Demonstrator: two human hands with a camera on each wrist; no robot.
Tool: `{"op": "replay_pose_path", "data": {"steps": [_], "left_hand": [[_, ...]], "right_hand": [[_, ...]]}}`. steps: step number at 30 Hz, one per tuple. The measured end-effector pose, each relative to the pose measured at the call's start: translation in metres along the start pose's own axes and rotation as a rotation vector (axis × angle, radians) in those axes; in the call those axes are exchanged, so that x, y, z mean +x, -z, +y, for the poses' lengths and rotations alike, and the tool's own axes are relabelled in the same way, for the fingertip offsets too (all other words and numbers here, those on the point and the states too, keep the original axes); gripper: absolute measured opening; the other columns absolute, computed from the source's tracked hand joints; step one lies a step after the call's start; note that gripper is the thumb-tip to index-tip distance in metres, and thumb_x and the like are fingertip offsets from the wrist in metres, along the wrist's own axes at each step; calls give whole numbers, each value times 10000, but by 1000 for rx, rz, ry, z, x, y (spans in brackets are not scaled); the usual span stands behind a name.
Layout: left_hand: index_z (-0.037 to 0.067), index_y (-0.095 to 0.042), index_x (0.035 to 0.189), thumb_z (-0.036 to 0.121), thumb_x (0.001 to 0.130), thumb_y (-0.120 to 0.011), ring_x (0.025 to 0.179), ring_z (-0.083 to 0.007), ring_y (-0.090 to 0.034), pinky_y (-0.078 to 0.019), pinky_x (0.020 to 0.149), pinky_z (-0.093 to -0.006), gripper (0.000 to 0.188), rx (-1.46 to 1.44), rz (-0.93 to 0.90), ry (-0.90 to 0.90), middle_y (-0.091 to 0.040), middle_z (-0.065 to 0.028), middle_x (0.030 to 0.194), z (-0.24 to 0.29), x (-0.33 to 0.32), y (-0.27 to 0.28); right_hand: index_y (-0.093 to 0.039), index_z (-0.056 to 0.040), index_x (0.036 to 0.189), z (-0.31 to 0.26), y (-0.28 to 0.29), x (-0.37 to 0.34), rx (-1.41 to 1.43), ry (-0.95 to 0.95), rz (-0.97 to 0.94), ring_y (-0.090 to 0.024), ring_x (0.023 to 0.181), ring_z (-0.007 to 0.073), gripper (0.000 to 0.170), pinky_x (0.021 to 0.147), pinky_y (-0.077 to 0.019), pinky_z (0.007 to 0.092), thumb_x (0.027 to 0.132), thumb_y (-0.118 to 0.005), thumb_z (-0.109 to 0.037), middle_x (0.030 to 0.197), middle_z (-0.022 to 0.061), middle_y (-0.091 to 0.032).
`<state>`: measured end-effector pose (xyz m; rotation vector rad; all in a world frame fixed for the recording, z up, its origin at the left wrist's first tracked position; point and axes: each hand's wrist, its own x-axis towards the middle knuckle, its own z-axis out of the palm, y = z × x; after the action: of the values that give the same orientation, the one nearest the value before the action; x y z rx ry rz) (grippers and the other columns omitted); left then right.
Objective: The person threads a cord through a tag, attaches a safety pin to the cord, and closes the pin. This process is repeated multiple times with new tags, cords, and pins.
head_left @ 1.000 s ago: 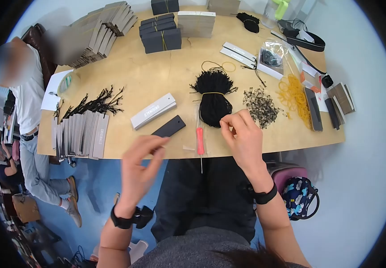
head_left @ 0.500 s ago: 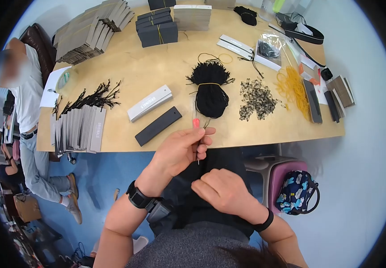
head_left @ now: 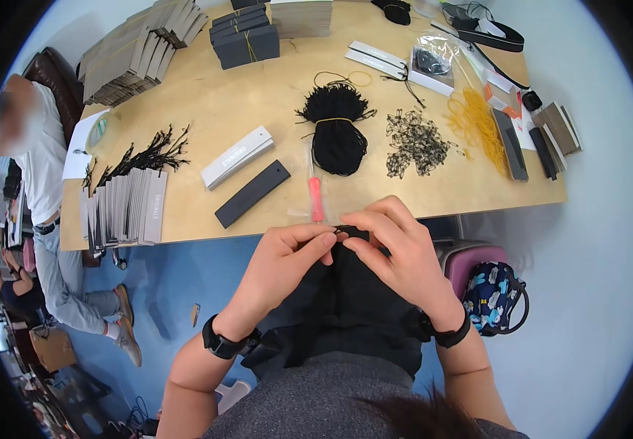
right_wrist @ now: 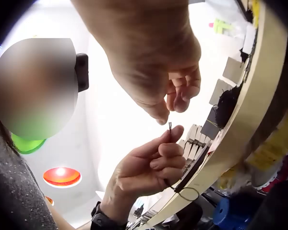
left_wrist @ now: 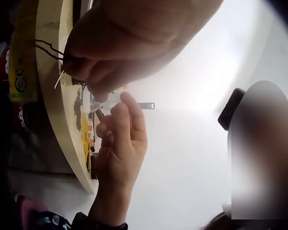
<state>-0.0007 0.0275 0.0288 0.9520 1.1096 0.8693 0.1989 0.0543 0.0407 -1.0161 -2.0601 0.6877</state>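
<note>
Over the front table edge, my left hand (head_left: 287,256) pinches a thin black cord (right_wrist: 170,127) between thumb and index finger. The cord's two ends stick up past the fingertips in the right wrist view, and its loop (left_wrist: 50,48) hangs out on the other side of the hand. My right hand (head_left: 397,252) faces it, thumb and index finger parted close by the cord ends, with nothing seen held. A red-handled tool (head_left: 316,199) with a thin metal shaft lies at the edge, just beyond the hands. Behind it lies a black cord bundle (head_left: 338,146) tied with a yellow band.
Left of the tool are a dark grey tag (head_left: 253,194) and a stack of white tags (head_left: 237,157). Corded tags (head_left: 122,208) fan out at the far left. Small wire clips (head_left: 419,143), yellow rubber bands (head_left: 477,132) and a phone (head_left: 510,146) lie right. A person (head_left: 46,161) stands left.
The left hand came in from the left to the table's front edge, with the cord now in its fingers. The right hand left the bundle, dropped toward the lap, then rose to meet the left.
</note>
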Motion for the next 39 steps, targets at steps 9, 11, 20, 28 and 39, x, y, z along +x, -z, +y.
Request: {"op": "replay_pose_path", "data": {"steps": [9, 11, 20, 28, 39], "left_hand": [[-16, -717, 1050, 123, 974, -652, 755, -65, -612, -475, 694, -206, 171, 135, 79, -86, -685, -15, 818, -15, -11, -3], [-3, -714, 984, 79, 934, -691, 708, -69, -590, -447, 652, -211, 98, 8, 133, -62, -707, -46, 846, -21, -14, -3], [-5, -715, 977, 67, 930, -689, 666, -60, -534, -403, 605, -211, 90, -48, 179, -46, -723, -80, 855, -29, -19, 4], [-6, -720, 985, 76, 932, -692, 674, -62, -532, -403, 613, -213, 102, -80, 180, -52, -722, -80, 864, -24, -6, 0], [5, -720, 1021, 99, 939, -699, 700, -58, -544, -425, 636, -215, 127, -118, 158, -101, -720, -60, 870, -23, 0, -3]], "right_hand": [[-645, -55, 958, 15, -7, -9, 169, -47, -135, -639, 691, 237, 118, 634, -522, 350, 880, -711, -112, 924, 85, -574], [-651, -55, 963, 30, 5, -5, -52, -144, -48, -663, 733, 270, 157, 655, -531, 381, 898, -701, -189, 942, 105, -591], [-666, -56, 873, 91, 8, 11, -542, -282, 223, -648, 766, 328, 81, 663, -522, 435, 859, -690, -132, 861, 115, -606], [-661, -20, 847, 83, 11, 0, -358, -327, 290, -629, 643, 271, 92, 610, -515, 384, 845, -680, -109, 787, 120, -613], [-670, -5, 933, 21, -8, -7, 1002, -768, -267, -487, 597, 42, 250, 534, -357, 204, 988, -631, -246, 718, -37, -558]]}}
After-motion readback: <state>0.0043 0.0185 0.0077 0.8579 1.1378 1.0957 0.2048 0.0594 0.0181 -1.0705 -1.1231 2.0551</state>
